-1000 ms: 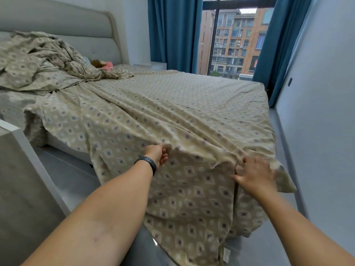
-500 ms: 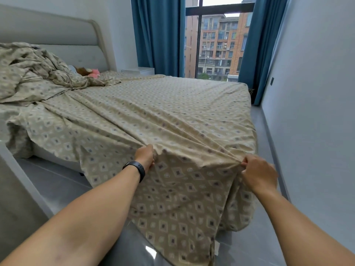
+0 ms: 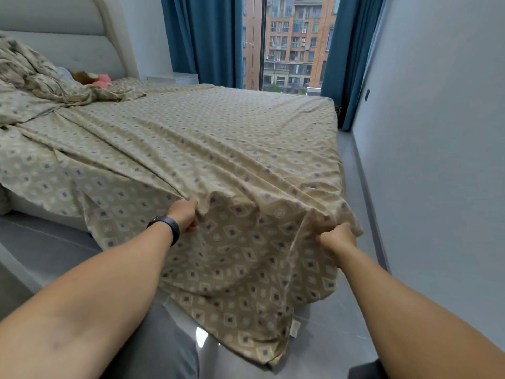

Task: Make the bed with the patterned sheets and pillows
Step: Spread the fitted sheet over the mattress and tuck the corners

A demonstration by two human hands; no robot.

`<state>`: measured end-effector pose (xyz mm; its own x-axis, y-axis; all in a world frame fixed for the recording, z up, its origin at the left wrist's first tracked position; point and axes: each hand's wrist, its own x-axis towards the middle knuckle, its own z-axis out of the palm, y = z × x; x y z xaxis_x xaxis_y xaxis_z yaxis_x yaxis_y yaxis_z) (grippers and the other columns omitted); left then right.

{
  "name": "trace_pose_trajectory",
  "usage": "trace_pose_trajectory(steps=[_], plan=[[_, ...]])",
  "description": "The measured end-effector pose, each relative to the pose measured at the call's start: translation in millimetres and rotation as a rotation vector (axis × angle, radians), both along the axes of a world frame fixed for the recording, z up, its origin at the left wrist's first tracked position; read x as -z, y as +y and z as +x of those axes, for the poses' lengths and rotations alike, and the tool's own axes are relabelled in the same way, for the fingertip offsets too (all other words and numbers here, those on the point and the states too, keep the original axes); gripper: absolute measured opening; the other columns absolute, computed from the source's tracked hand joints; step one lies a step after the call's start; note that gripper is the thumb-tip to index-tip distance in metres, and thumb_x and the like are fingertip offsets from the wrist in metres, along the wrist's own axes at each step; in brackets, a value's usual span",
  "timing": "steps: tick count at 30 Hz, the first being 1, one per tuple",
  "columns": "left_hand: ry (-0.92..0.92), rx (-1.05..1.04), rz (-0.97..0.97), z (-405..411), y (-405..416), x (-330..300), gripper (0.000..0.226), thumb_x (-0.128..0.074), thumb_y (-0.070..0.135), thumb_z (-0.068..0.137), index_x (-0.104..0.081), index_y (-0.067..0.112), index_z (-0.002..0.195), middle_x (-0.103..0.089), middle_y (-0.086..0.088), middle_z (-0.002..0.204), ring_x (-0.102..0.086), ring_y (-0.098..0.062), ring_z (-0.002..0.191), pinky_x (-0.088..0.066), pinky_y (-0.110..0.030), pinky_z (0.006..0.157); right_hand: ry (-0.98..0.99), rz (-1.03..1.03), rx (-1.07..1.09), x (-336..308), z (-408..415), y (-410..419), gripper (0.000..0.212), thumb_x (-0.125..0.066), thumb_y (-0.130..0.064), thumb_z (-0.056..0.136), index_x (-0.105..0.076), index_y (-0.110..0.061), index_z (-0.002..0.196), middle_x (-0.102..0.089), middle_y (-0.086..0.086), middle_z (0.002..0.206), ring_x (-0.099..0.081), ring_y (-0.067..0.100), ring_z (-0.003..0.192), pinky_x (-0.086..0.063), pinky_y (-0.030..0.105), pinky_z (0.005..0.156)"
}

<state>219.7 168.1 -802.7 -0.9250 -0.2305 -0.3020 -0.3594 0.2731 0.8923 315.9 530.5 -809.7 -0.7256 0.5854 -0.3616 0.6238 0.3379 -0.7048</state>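
Note:
A beige patterned sheet [image 3: 218,149] covers the bed and hangs over its near corner to the grey floor. My left hand [image 3: 184,216], with a black band on the wrist, grips a bunch of the sheet at the bed's foot edge. My right hand [image 3: 337,237] grips another fold of the same sheet at the right corner. The cloth between my two hands is pulled taut, with creases running back toward the head of the bed. A crumpled heap of matching patterned bedding [image 3: 30,75] lies at the far left by the padded headboard [image 3: 68,31].
A brown and pink soft toy [image 3: 94,79] lies near the headboard. Blue curtains [image 3: 202,39] frame a tall window at the back. A grey wall [image 3: 437,132] runs close along the bed's right side, leaving a narrow strip of floor [image 3: 363,203]. A white nightstand [image 3: 175,77] stands by the curtain.
The view has swung right and closer to the foot corner. Both hands have closed tighter on the sheet and drawn it toward me; the right hand sits lower at the corner.

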Motion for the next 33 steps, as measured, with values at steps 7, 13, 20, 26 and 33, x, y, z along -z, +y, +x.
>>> trace_pose_trajectory(steps=[7,13,20,26,33], plan=[[0.013,-0.05,0.034,2,10,-4,0.026,-0.042,0.031,0.1,-0.052,0.009,0.09,-0.056,-0.011,0.079,-0.056,-0.027,0.062,-0.047,-0.03,0.054,0.413,0.148,0.352,-25,15,32,0.027,-0.05,0.001,0.091,-0.066,-0.006,0.112,-0.063,0.018,0.121,-0.059,0.039,0.112,-0.047,0.037,0.095],[0.005,-0.087,0.1,5,18,-13,0.029,-0.041,0.027,0.099,-0.051,0.009,0.078,-0.052,-0.007,0.065,-0.052,-0.024,0.056,-0.048,-0.033,0.062,0.545,0.067,0.632,-36,8,67,0.039,-0.044,0.006,0.087,-0.068,-0.006,0.114,-0.065,0.021,0.123,-0.062,0.039,0.113,-0.048,0.039,0.095],[-0.006,-0.088,0.173,10,21,-19,0.035,-0.036,0.034,0.104,-0.05,0.013,0.079,-0.05,-0.004,0.065,-0.054,-0.024,0.06,-0.048,-0.035,0.068,0.027,-0.723,0.2,-8,-2,14,0.059,-0.038,-0.064,0.096,-0.06,-0.011,0.108,-0.066,0.018,0.105,-0.066,0.038,0.099,-0.057,0.059,0.084],[-0.039,-0.059,0.116,13,18,-14,0.033,-0.036,0.03,0.105,-0.049,0.012,0.08,-0.05,-0.005,0.064,-0.052,-0.023,0.058,-0.043,-0.031,0.06,0.322,-0.781,0.324,-14,-15,29,0.023,-0.049,-0.016,0.104,-0.064,-0.016,0.12,-0.07,0.011,0.101,-0.067,0.026,0.083,-0.055,0.041,0.057],[-0.102,0.03,0.17,28,43,-29,0.03,-0.037,0.033,0.106,-0.054,0.012,0.094,-0.05,-0.005,0.073,-0.052,-0.023,0.063,-0.047,-0.033,0.067,0.592,-0.473,0.709,-49,-28,57,0.04,-0.035,-0.021,0.102,-0.061,-0.002,0.126,-0.064,0.016,0.128,-0.066,0.033,0.11,-0.057,0.043,0.093]])
